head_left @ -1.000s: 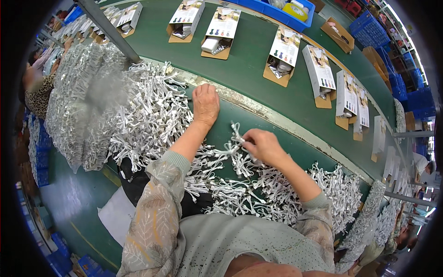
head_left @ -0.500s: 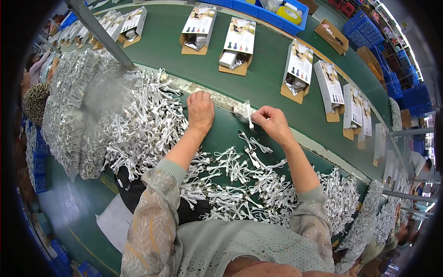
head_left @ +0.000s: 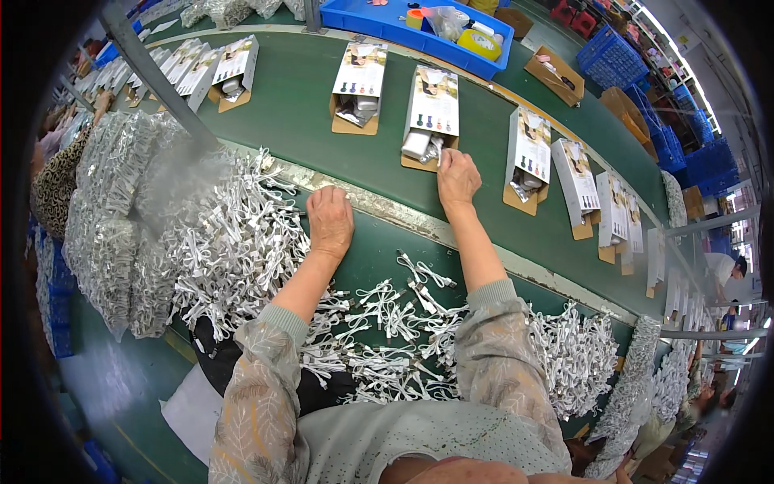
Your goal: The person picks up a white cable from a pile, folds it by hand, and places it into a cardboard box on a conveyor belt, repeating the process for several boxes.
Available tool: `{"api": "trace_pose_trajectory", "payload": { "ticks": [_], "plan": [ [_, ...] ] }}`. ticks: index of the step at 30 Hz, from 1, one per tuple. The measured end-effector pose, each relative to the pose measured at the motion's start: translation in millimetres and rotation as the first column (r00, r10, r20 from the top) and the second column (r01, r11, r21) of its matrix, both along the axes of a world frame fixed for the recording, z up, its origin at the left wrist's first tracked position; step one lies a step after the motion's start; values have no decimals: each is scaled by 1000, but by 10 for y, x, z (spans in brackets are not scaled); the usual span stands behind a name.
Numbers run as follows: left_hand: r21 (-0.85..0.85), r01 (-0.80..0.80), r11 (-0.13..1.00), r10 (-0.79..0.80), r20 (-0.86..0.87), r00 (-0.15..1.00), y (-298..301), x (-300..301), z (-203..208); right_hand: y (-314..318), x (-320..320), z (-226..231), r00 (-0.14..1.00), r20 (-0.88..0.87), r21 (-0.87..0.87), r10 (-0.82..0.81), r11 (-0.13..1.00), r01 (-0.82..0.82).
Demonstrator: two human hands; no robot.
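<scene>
At the open lower end of a printed white box [head_left: 435, 105], my right hand [head_left: 458, 179] has its fingers closed on a bundled white USB cable [head_left: 433, 151], partly hidden by the fingertips and the box. A white piece and silvery wrapping show in the same opening. Nearer to me, my left hand [head_left: 329, 222] rests by the belt's edge strip, fingers curled and together, beside a large heap of white cables [head_left: 234, 250]. What lies under those fingers is hidden. Loose cable bundles [head_left: 391, 310] spread between my forearms.
More printed boxes [head_left: 359, 81] stand along the green belt [head_left: 298, 121], flaps open toward me. Bagged cables [head_left: 113, 226] pile up at the left beside a metal post [head_left: 153, 73]. A blue tray [head_left: 379, 28] with tape lies beyond. Another cable heap [head_left: 572, 355] sits at the right.
My right hand has carried the cable from above the edge strip out to the box's opening. My left hand stays near the strip. The view has shifted slightly, and the boxes appear lower in it.
</scene>
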State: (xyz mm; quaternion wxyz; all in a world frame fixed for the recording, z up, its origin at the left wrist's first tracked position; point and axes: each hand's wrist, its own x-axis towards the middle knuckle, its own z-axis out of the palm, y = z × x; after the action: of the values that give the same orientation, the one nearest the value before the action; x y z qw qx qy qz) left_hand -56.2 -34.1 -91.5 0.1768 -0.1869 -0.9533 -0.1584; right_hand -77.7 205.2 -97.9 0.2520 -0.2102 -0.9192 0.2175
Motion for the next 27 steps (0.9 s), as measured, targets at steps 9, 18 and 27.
{"api": "trace_pose_trajectory", "payload": {
  "ticks": [9, 18, 27],
  "plan": [
    [5, -15, 1000, 15, -8, 1000, -18, -12, -14, 367, 313, -130, 976, 207, -162, -66, 982, 101],
    [-32, -17, 999, 18, 9, 1000, -14, -21, -8, 787, 731, 8, 978, -80, -943, -190, 334, -12],
    [-40, -30, 999, 30, -5, 1000, -87, 2, -14, 4, 344, 363, 988, 20, -855, 156, 514, -64]
  ]
}}
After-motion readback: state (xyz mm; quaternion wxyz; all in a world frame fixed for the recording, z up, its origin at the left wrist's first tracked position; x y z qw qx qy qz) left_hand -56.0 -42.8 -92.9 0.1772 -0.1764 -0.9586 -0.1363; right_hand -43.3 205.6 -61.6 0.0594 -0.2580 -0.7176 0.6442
